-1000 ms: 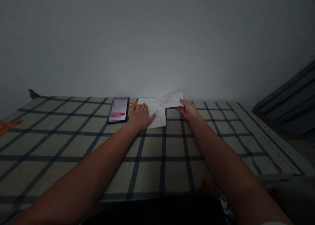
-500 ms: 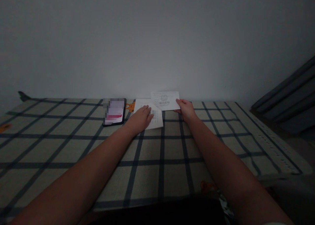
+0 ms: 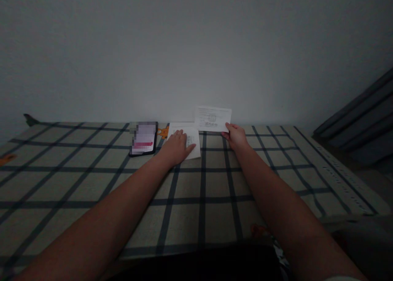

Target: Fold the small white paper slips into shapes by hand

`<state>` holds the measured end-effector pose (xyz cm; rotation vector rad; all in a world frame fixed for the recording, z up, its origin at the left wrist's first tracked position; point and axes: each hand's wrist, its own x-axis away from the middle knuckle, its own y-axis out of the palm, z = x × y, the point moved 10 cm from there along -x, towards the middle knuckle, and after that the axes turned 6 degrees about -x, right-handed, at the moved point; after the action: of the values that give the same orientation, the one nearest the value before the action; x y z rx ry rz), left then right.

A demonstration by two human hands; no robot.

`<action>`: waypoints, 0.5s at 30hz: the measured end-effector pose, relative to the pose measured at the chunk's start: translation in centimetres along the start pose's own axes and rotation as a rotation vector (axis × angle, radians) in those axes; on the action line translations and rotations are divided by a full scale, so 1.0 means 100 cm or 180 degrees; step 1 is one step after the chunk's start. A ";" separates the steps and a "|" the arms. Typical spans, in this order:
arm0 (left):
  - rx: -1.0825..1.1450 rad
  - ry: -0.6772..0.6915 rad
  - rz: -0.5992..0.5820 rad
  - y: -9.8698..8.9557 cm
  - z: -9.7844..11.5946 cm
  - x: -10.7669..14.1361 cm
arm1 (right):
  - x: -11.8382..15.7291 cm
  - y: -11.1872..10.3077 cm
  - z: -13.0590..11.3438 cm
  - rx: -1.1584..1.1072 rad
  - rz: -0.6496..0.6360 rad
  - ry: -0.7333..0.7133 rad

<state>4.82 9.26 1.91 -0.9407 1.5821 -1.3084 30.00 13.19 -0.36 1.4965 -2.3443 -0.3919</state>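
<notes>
1. Along the far edge of the table (image 3: 215, 182), near its middle, the printed paper (image 3: 195, 149) lies flat, partly covered by the left hand (image 3: 176, 148).
2. That hand rests palm down, fingers spread, gripping nothing. Light, even pressure through the palm should stop the paper sliding without creasing it.
3. The right hand (image 3: 236, 135) pinches a printed sheet (image 3: 213, 118) at its lower right corner, thumb in front.
4. The sheet is raised and tilted before the wall (image 3: 270, 60), its left end overlapping the paper's far right corner in the view. Whether the two are joined, I cannot tell; if so, a slow, gentle lift would guard against tearing.
5. So thin a sheet probably bends easily, so a modest pinch and a level wrist would suit it.
6. Toward the far edge, left of the left hand, lies a phone (image 3: 144, 137); the left forearm is best swung clear of it.
</notes>
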 end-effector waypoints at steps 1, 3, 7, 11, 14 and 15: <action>-0.0011 -0.0011 -0.0007 -0.001 0.000 0.000 | -0.001 -0.003 0.000 -0.0088 0.0071 -0.0003; -0.0005 -0.0004 -0.0030 -0.001 -0.001 0.000 | -0.002 -0.006 -0.001 -0.0191 0.0164 -0.0011; 0.0045 0.0034 -0.0053 -0.002 0.000 0.000 | -0.003 -0.008 -0.001 -0.0266 0.0283 -0.0073; 0.0035 -0.0004 0.0081 -0.002 0.000 -0.001 | -0.005 -0.016 -0.001 -0.0381 0.0553 -0.0204; -0.0013 -0.0152 0.0143 0.002 -0.006 -0.003 | -0.004 -0.025 -0.002 -0.0485 0.0788 -0.0365; -0.0016 -0.0153 0.0169 0.003 -0.007 -0.004 | -0.004 -0.024 -0.003 -0.0468 0.0746 -0.0414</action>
<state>4.30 9.92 1.76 -0.9203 1.5638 -1.2370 32.27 12.53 -1.13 1.1458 -2.4945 -0.6010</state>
